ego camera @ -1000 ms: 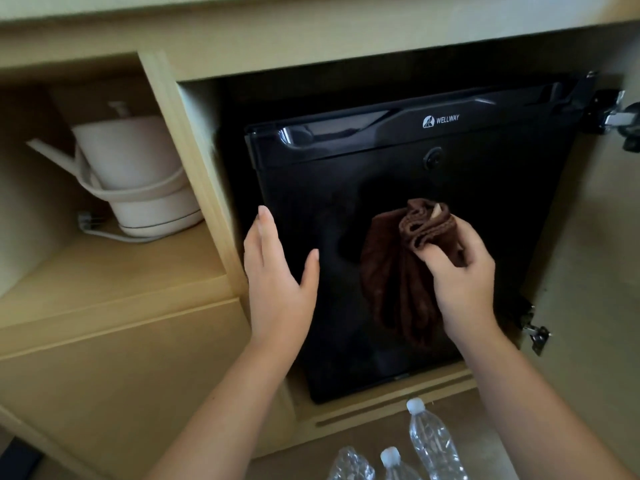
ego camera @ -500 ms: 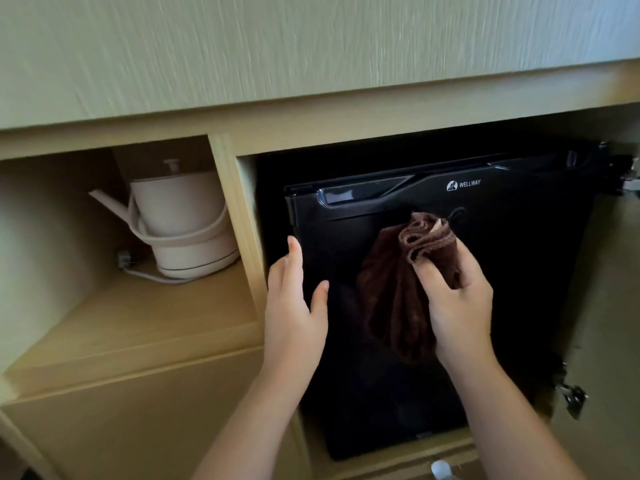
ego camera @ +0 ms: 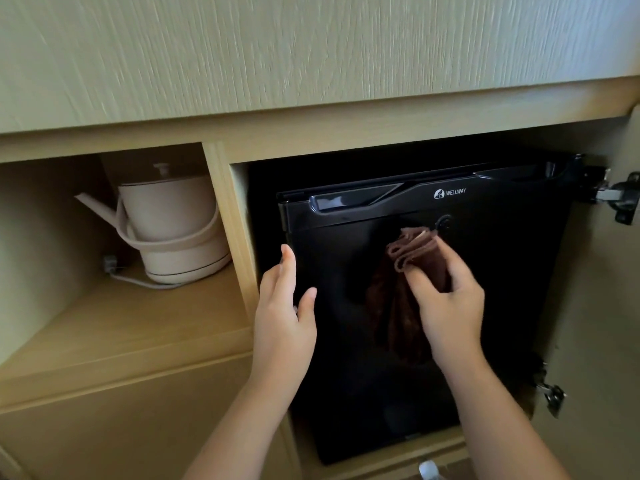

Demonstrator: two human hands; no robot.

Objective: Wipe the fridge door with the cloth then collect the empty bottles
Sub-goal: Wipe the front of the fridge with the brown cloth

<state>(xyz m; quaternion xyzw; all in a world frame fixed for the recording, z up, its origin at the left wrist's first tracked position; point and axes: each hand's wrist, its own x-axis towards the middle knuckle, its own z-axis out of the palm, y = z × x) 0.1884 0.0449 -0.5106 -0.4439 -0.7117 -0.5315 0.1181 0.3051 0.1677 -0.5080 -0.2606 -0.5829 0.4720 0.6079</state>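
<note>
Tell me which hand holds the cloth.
The right hand pinches the brown cloth in front of the fridge door; the left hand, fingers straight, holds nothing.

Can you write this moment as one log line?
step: wipe fridge door | right hand: grips brown cloth at door | left hand: open, at door's left edge

One fridge door (ego camera: pixel 502 289), one cloth (ego camera: pixel 417 252), one kettle (ego camera: pixel 169 223), one bottle (ego camera: pixel 427 468), two hands (ego camera: pixel 282 323) (ego camera: pixel 450 306).

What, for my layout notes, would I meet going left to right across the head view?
Cream kettle → left hand → right hand, gripping the brown cloth → black cabinet hinge. The fridge door spans behind both hands, so it is left out.
</note>
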